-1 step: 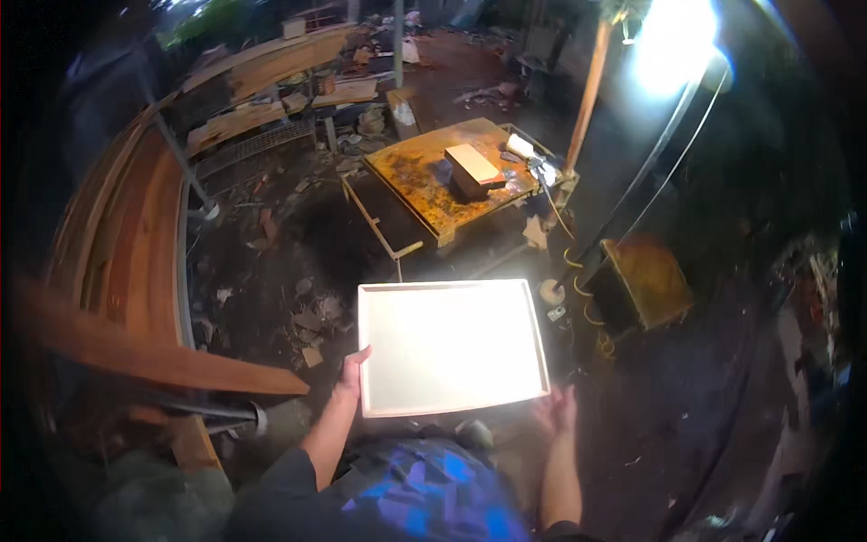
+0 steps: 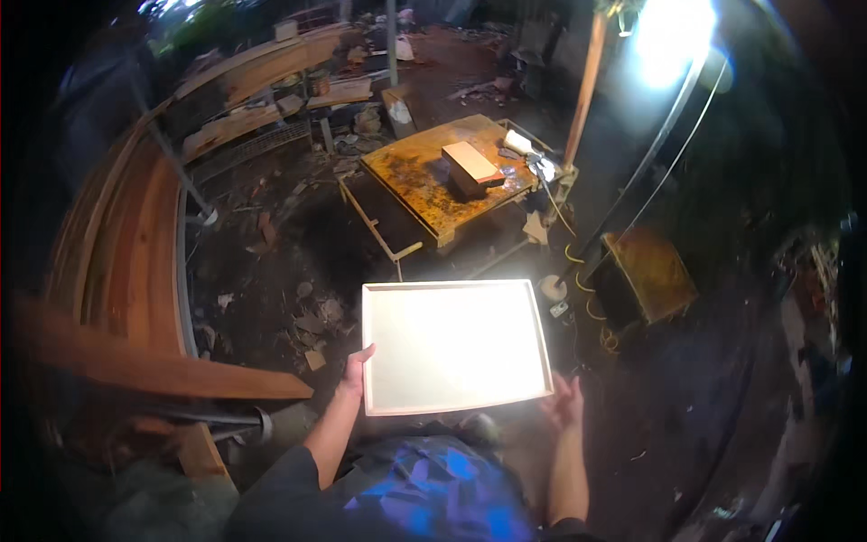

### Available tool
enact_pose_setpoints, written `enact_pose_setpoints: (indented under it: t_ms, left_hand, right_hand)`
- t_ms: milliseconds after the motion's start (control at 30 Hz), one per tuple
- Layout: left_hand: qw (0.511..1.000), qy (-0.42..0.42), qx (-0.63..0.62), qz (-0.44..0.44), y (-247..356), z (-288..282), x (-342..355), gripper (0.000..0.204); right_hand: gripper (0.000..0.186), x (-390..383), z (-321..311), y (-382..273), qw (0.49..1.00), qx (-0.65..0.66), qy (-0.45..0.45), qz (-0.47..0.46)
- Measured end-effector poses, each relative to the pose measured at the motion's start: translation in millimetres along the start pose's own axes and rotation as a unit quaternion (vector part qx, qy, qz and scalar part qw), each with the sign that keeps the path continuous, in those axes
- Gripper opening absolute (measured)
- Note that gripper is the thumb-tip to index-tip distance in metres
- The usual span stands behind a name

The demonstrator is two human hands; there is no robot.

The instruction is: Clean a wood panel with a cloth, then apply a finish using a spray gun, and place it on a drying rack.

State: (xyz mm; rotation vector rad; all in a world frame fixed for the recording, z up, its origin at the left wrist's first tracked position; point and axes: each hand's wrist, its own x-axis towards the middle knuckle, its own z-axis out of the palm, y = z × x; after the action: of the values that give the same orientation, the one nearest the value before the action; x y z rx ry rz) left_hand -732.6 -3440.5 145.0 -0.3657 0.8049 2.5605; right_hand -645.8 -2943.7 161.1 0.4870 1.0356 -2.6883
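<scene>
A shallow rectangular wooden tray (image 2: 411,357) with a low raised rim is held out in front of me, its pale inner face glaring under the lamp. My left hand (image 2: 358,369) grips its left side, thumb over the rim and the other fingers hidden beneath. Beside the lower right corner is my right hand (image 2: 564,404), its fingers apart and slightly bent. Whether those fingertips touch the tray's edge is hard to tell.
Beyond the tray stands a stained worktable (image 2: 411,172) bearing a box-shaped block (image 2: 471,164). Stacked boards (image 2: 135,262) line the left, and a plank end (image 2: 226,375) juts toward me. A wooden box (image 2: 648,275) and yellow cord (image 2: 591,312) lie right. A bright lamp (image 2: 673,41) shines above.
My right hand has shifted slightly right and up at the tray's corner, its fingers more spread. The tray and my left hand sit slightly farther right in the view.
</scene>
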Motion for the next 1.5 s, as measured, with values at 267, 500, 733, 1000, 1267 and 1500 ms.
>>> enact_pose_setpoints:
  t_ms: [267, 500, 733, 1000, 1267, 1500]
  left_hand:
    - [0.993, -0.056, 0.048, -0.095, 82, 15, 208, 0.057]
    - [0.962, 0.013, 0.259, 0.083, 195, 96, 463, 0.048]
    - [0.924, 0.149, 0.330, 0.123, 257, 159, 648, 0.052]
    - [0.904, 0.198, 0.355, 0.136, 294, 129, 742, 0.057]
    - [0.944, 0.169, 0.281, 0.036, 277, 157, 802, 0.056]
    - [0.930, 0.168, 0.318, 0.073, 296, 137, 808, 0.054]
  right_hand:
    - [0.047, 160, 30, -82, 0.963, -0.267, 0.000, -0.044]
    - [0.053, 410, 43, -184, 0.941, -0.302, -0.066, -0.139]
    - [0.044, 660, 49, -267, 0.953, -0.263, -0.108, -0.109]
    - [0.044, 762, 69, -303, 0.947, -0.305, -0.087, -0.053]
    - [0.042, 778, 45, -326, 0.950, -0.306, -0.054, -0.038]
    - [0.046, 782, 63, -303, 0.959, -0.277, -0.041, -0.043]
